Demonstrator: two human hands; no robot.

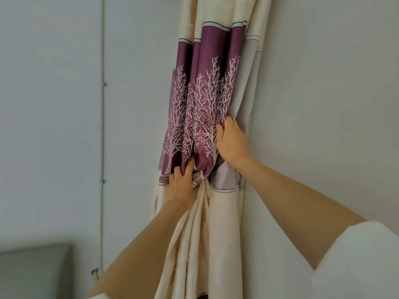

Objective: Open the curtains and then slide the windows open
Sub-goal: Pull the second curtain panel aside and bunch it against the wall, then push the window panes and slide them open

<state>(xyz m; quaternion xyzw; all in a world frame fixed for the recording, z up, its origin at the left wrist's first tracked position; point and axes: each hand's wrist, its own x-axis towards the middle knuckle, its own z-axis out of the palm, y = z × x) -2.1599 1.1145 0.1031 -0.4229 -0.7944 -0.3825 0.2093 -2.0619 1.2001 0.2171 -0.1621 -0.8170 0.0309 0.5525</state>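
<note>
the curtain hangs gathered into a narrow bunch of folds in the corner where two pale walls meet. it is cream with a wide purple band patterned with pale branching trees.

the left hand is closed on the bottom edge of the purple band, its fingers tucked up into the folds, so the patterned cloth rises directly above that hold and the plain cream length drops below it, running down past the forearm.

the right hand sits higher and just to the right of the left one, clamped on the right side of the same bunch; its fingertips press into the purple folds, which lie to the left of and above that grip, while a paler lilac strip and cream edge pass behind the hand against the wall.

a thin pipe runs vertically down the wall well to the left of both grips. a white sleeve covers the right upper arm. a blurred grey-green object fills the lower left corner.
</note>
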